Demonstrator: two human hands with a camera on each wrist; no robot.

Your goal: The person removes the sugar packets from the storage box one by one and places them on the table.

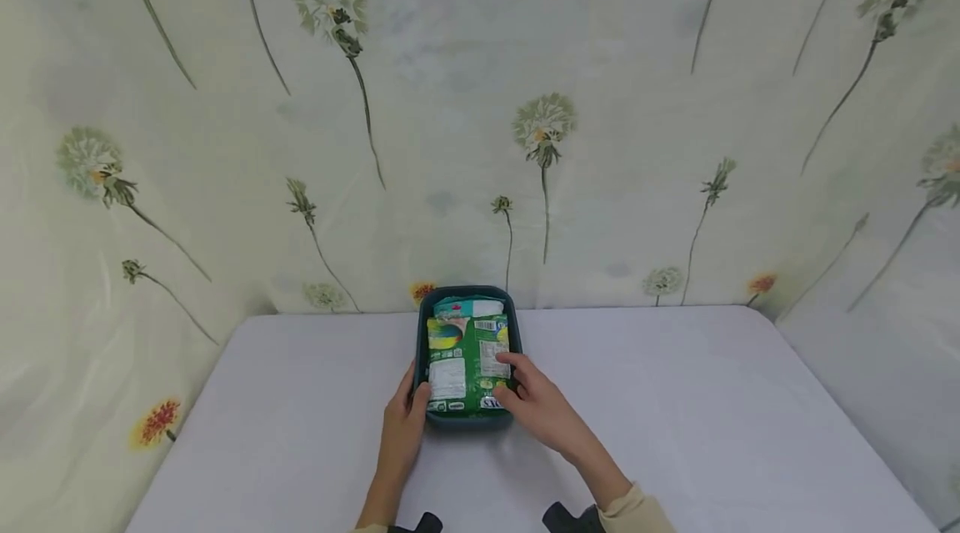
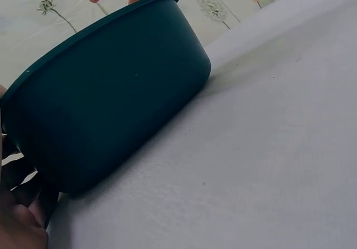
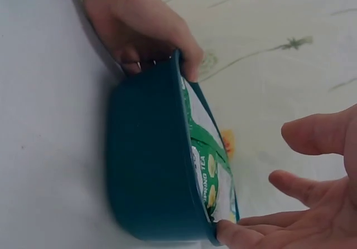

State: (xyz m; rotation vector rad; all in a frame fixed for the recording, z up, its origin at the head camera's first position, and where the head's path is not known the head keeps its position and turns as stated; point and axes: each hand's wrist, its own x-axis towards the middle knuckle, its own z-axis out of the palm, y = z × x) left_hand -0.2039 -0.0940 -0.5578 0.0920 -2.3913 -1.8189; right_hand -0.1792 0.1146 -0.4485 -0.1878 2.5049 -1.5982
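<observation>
A dark teal plastic basin stands on the white table at its far middle. In it lies a green printed packet, with a light-blue packet showing behind it at the far end. My left hand grips the basin's left side, thumb over the rim and the other fingers against the outer wall, as the right wrist view also shows. Over the right side hovers my right hand, its fingers spread and loosely bent. One of its fingertips is right at the rim in the right wrist view.
White cloth covers the table. Behind and beside it hangs a pale curtain printed with dandelions. Dark straps show near both wrists at the lower edge of the head view.
</observation>
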